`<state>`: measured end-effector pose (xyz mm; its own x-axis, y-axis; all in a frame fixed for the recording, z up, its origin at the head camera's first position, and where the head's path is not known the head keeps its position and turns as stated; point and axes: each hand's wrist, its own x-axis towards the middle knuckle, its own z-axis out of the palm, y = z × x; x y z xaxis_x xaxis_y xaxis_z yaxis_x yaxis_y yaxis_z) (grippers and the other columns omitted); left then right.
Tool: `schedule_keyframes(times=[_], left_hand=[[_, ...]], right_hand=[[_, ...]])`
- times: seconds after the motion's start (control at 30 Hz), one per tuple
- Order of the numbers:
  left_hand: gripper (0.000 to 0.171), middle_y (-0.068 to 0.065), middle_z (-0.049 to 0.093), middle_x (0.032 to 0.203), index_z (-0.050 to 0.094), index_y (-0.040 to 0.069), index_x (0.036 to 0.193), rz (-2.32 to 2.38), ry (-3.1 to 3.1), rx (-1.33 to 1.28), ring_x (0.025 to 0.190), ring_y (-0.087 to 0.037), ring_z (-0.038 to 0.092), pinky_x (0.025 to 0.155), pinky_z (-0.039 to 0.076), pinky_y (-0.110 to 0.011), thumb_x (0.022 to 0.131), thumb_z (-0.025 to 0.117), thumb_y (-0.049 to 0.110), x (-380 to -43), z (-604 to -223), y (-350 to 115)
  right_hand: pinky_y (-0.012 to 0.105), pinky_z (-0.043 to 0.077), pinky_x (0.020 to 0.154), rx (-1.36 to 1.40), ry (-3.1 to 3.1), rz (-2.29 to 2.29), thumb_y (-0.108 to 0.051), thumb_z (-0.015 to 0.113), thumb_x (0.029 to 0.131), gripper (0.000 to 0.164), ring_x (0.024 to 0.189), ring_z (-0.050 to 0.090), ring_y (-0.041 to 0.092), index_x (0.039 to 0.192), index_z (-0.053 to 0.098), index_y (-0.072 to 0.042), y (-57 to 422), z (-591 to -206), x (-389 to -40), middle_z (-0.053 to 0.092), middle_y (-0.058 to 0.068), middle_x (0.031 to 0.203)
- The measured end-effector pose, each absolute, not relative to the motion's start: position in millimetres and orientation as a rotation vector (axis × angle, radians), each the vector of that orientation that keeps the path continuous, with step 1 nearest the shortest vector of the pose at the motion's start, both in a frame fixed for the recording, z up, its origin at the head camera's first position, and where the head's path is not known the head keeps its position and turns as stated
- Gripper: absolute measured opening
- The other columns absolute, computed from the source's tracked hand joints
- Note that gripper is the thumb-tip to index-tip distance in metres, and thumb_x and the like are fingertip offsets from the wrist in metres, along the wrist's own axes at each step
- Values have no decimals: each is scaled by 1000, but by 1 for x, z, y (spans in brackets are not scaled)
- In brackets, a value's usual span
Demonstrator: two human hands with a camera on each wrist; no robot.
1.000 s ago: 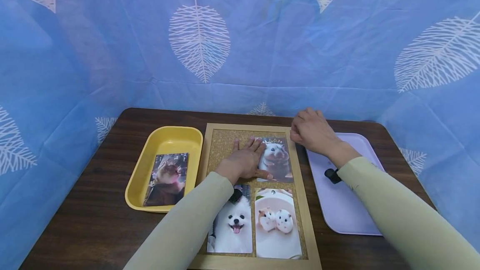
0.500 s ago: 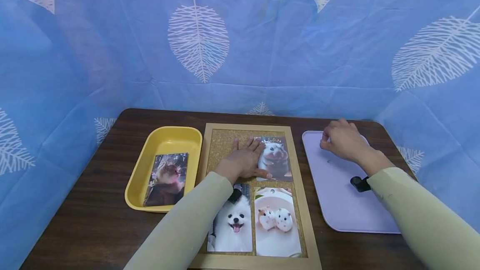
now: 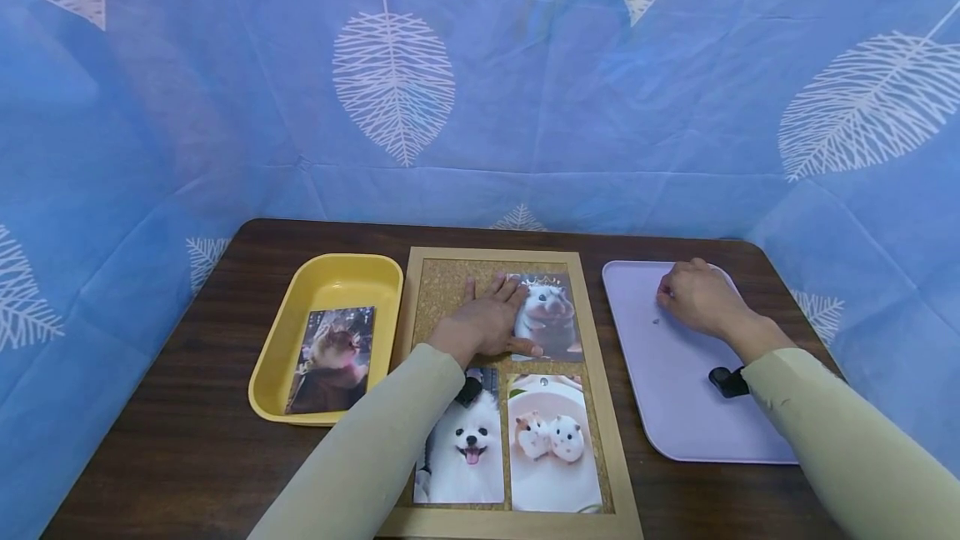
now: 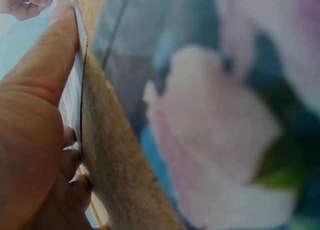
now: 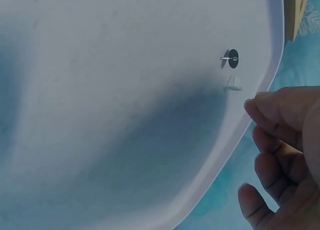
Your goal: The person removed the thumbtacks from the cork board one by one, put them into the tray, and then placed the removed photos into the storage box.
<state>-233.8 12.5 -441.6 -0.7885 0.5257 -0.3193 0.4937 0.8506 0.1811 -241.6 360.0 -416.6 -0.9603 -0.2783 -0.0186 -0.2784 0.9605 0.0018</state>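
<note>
My left hand [image 3: 483, 323] lies with spread fingers on the corkboard [image 3: 450, 277], its fingertips and thumb at the left edge of the crowned hamster picture card [image 3: 551, 319]. In the left wrist view the thumb [image 4: 47, 55] reaches along the card's edge. Over the far part of the lilac tray [image 3: 712, 415] hovers my right hand [image 3: 701, 298], fingers loosely curled. In the right wrist view its thumb and forefinger tips come close together, with nothing seen held. Just beside them on the tray lie two thumbtacks, one dark-headed [image 5: 233, 59] and one pale [image 5: 234, 85].
A white dog card [image 3: 468, 457] and a two-hamster card [image 3: 555, 448] with a tack near its top are on the lower board. Left of the board, a yellow tray [image 3: 318, 273] holds another picture card [image 3: 333, 361]. A leaf-print blue cloth [image 3: 480, 107] hangs behind the table.
My right hand has moved from the board's upper right corner rightward over the lilac tray, then lowered slightly. The left hand has stayed in place on the board.
</note>
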Motion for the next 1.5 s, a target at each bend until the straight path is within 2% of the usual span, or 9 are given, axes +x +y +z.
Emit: schedule_keyframes(times=[0.23,0.3,0.4,0.57,0.93,1.03,1.2,1.37,1.5], left_hand=[[106,-1,0,179,6,22,172,109,2670,775,165,-24,-5,131,2,-62,94,51,79,-233,-440,14],[106,-2,-1,179,6,22,172,100,2673,779,165,-24,-5,131,2,-62,94,50,80,-233,-440,13],[106,-3,-2,179,6,21,172,86,2676,785,165,-25,-6,131,3,-63,95,49,80,-233,-440,12],[104,-2,-2,179,5,21,172,65,2681,793,165,-25,-7,130,3,-64,96,47,79,-232,-440,10],[106,-3,-1,179,6,19,172,52,2690,812,165,-24,-4,130,5,-65,96,44,83,-231,-443,9],[110,-3,-2,179,5,19,172,58,2695,808,165,-24,-5,130,6,-65,93,43,85,-231,-445,8],[115,-3,-4,179,3,19,172,36,2688,815,165,-24,-6,130,5,-65,89,44,89,-230,-446,8],[117,-2,-4,179,4,19,172,21,2689,805,165,-24,-6,130,4,-64,88,45,90,-231,-446,11],[118,-2,-4,179,4,20,172,22,2686,794,165,-24,-6,130,3,-64,87,45,91,-231,-445,13]], right_hand=[[58,48,89,-414,3106,-19,-11,64,98,17,98,60,39,87,76,-5,362,-419,-242,71,15,96],[58,48,85,-400,3121,-47,-13,61,100,18,94,59,37,89,74,-5,360,-418,-242,69,16,97],[63,46,85,-361,3155,-157,-15,59,102,19,97,60,40,96,73,-1,350,-416,-242,67,20,103],[67,43,92,-322,3195,-331,-16,60,103,25,112,58,46,109,72,4,323,-414,-244,67,26,115],[68,41,103,-388,3141,-470,-18,56,107,25,120,58,44,115,72,0,272,-418,-254,67,21,118],[70,39,108,-420,3140,-557,-18,58,107,26,123,56,44,122,70,0,260,-424,-259,66,22,122],[72,36,112,-530,3136,-593,-22,64,105,40,134,49,46,138,62,-1,249,-436,-264,59,23,139],[71,37,112,-647,3114,-520,-34,74,99,56,140,45,46,142,58,-2,244,-442,-264,56,22,145],[69,38,112,-657,3106,-448,-40,77,96,63,141,44,46,143,58,-2,243,-444,-265,56,22,147]])
